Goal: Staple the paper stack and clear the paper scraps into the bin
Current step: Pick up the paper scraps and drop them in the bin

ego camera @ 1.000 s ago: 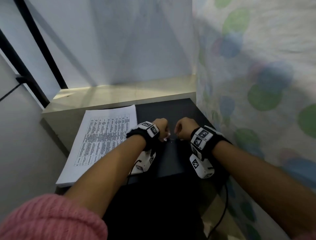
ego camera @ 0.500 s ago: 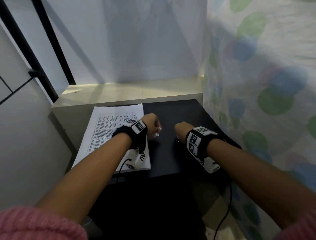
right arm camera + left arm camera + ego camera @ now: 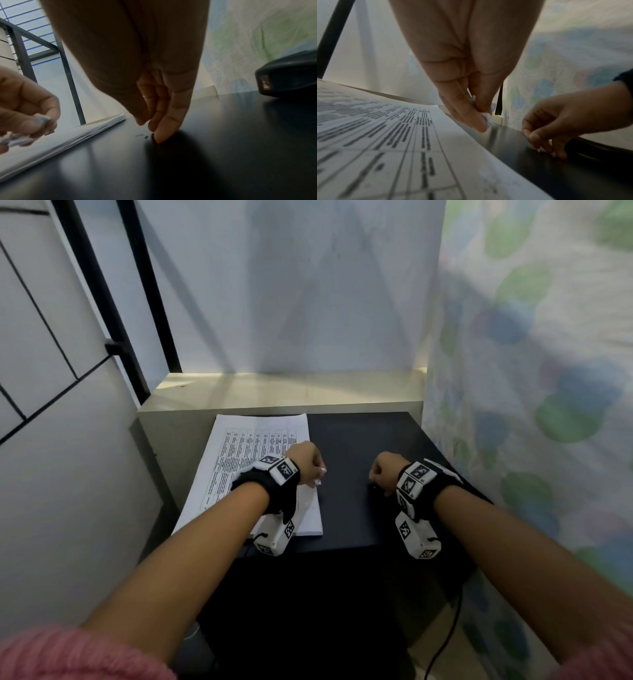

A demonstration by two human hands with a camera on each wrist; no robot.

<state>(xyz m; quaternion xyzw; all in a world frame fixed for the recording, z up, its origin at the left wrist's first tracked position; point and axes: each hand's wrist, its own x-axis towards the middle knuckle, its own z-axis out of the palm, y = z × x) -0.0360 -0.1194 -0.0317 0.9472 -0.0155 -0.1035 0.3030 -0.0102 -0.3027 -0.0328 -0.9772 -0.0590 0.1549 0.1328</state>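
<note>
The printed paper stack (image 3: 253,446) lies on the left of the black table (image 3: 359,446). My left hand (image 3: 317,474) hovers over the stack's right edge and pinches crumpled white paper scraps (image 3: 485,117) between thumb and fingers. My right hand (image 3: 376,486) is a short way to the right, fingers bunched and curled down, their tips on the tabletop. In the right wrist view a few tiny dark bits (image 3: 142,135) lie just left of that hand (image 3: 154,132), and nothing shows between its fingers. A black stapler (image 3: 288,77) sits on the table to its right. No bin is in view.
A pale ledge (image 3: 291,392) runs behind the table below a white wall. A dotted curtain (image 3: 531,371) hangs along the right side. A black metal frame (image 3: 137,302) stands at the back left. A cable (image 3: 448,625) dangles under my right wrist.
My hands, close together at the table's middle a second ago, have moved apart. The left hand has shifted left to the stack's edge with the scraps. The view has tilted up.
</note>
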